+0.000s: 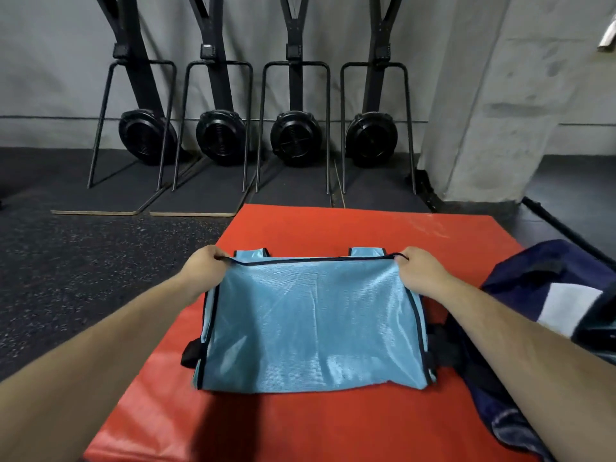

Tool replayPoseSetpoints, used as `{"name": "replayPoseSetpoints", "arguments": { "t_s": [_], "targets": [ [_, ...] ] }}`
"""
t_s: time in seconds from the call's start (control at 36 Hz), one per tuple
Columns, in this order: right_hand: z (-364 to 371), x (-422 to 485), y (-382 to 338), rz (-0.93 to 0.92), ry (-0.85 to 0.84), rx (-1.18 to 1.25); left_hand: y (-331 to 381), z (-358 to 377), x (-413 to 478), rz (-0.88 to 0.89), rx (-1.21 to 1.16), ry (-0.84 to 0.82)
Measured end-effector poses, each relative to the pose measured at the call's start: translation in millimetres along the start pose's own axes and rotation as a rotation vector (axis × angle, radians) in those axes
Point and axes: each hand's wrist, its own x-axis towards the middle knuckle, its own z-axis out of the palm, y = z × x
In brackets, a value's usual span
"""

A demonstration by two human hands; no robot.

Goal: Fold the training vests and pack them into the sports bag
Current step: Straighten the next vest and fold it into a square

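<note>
A light blue mesh training vest [313, 321] with black trim lies folded over on the red mat [333, 228]. My left hand [205, 266] pinches its far left corner by the black edge. My right hand [418, 268] pinches the far right corner. Both hold the black-trimmed edge stretched straight across, just short of the two shoulder straps that stick out beyond it. A navy sports bag [550, 295] with a white panel lies at the right of the mat, partly cut off by the frame edge.
Several black rowing machines [293, 138] stand upright against the grey wall at the back. A concrete pillar [483, 111] rises at the back right. Dark speckled rubber flooring [83, 261] lies left of the mat.
</note>
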Motion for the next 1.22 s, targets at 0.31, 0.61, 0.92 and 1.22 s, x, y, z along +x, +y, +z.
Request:
{"name": "replayPoseSetpoints", "arguments": {
  "t_s": [0.31, 0.61, 0.92, 1.22],
  "targets": [
    [49.6, 112.4, 16.9, -0.05, 0.074, -0.228, -15.3, 52.9, 111.7, 0.079, 0.276, 0.039],
    [84.4, 142.8, 37.8, -0.178, -0.069, -0.405, -43.5, 100.2, 140.9, 0.227, 0.517, -0.017],
    [66.1, 150.9, 30.4, -0.199, 0.005, -0.455, -16.8, 77.8, 152.1, 0.242, 0.473, -0.082],
    [-28.6, 93.8, -18.4, -0.282, 0.185, -0.417, 47.7, -17.1, 106.1, 0.322, 0.287, 0.057]
  ]
}}
